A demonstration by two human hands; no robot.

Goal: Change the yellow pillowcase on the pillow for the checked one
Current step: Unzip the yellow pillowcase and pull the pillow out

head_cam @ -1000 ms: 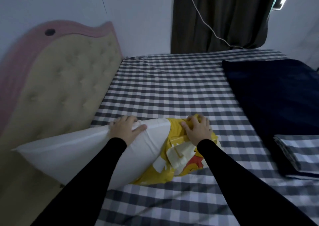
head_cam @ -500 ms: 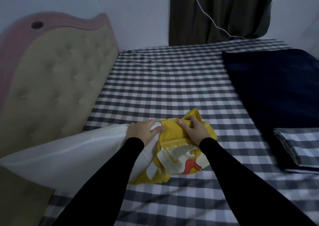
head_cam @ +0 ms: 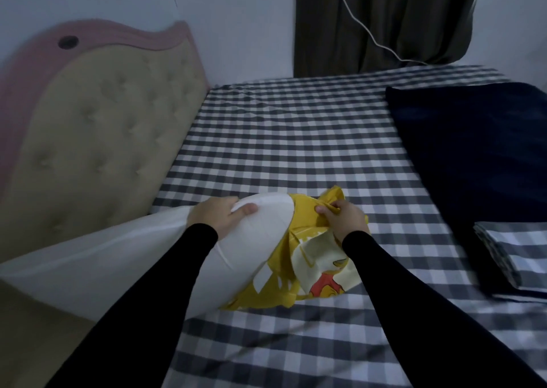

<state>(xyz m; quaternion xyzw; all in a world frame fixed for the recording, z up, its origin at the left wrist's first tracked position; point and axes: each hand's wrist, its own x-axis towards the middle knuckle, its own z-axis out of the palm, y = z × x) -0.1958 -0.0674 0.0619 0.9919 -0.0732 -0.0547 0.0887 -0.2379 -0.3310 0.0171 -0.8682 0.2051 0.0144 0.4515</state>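
Pillow half stripped, lower centre of the frame. My left hand (head_cam: 217, 217) grips the bared white pillow (head_cam: 124, 257), fingers over its far edge and thumb pressed on its top face. My right hand (head_cam: 344, 220) pinches a bunched fold of the yellow pillowcase (head_cam: 313, 272), fingers curled tight on the cloth. The case covers only the pillow's right end, gathered in wrinkles, with a cartoon print showing. The pillow's left part leans toward the tufted headboard (head_cam: 97, 139) at the left of the frame and overhangs the edge of the bed (head_cam: 296, 139).

Hazards, as I judge them:
- The case is bunched, not flat; a pull on one fold may tighten the cloth round the pillow's corner and jam it instead of sliding off.
- My left hold is on smooth, soft filling, well apart from the covered end; a sharp tug by the right may drag the whole pillow along, or slip it from my fingers.
- The overhanging end may tip off the bed if my left hold loosens.
- A hard pull on one thin fold could strain a seam.

The folded checked pillowcase (head_cam: 515, 254) lies untouched at the right edge of the frame, beside the dark blue blanket (head_cam: 473, 151), well apart from both hands. Its pattern is close to that of the bed sheet, so its open end may be hard to find in this dim light.
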